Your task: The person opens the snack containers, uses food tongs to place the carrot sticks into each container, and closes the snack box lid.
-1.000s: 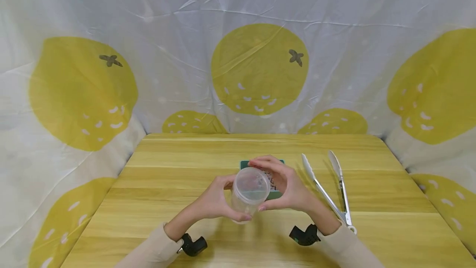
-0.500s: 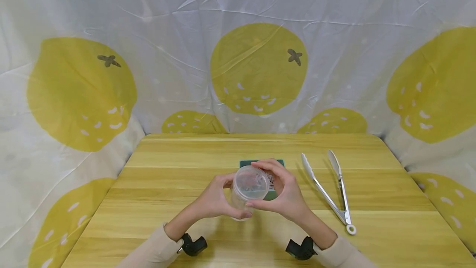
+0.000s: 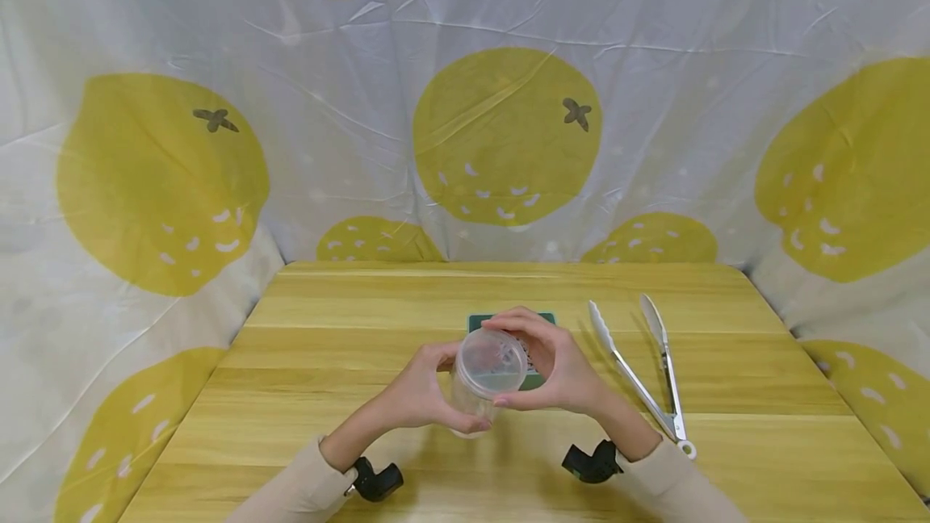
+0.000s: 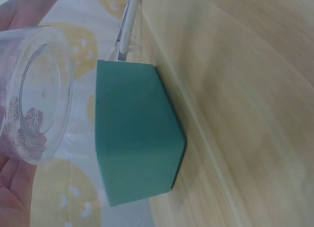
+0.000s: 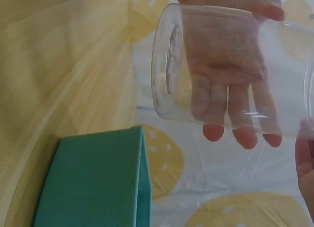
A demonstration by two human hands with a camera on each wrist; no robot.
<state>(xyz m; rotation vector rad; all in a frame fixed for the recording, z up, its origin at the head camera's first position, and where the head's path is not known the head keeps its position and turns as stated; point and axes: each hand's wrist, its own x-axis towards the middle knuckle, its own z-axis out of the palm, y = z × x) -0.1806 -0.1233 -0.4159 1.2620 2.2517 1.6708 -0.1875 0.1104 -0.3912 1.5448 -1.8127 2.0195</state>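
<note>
A clear cylindrical jar (image 5: 230,75) with a translucent lid (image 3: 494,361) is held above the table, its top tilted toward the head camera. My left hand (image 3: 417,390) grips the jar body from the left, with its thumb across the near side. Through the clear wall, my left hand's fingers (image 5: 214,133) show in the right wrist view. My right hand (image 3: 570,378) curves around the lid, thumb and fingers at opposite edges of its rim. Just behind the jar stands a green box (image 4: 135,124) with small dark and pale pieces inside, partly hidden by jar and right hand.
Metal tongs (image 3: 672,382) lie spread on the wooden table (image 3: 334,305), right of the box, their pivot end toward the near side. A lemon-print cloth (image 3: 508,135) hangs around the back and sides of the table.
My right hand turns back and forth slightly at the lid, its thumb moving in along the rim and then out again. The left hand and jar stay nearly in place.
</note>
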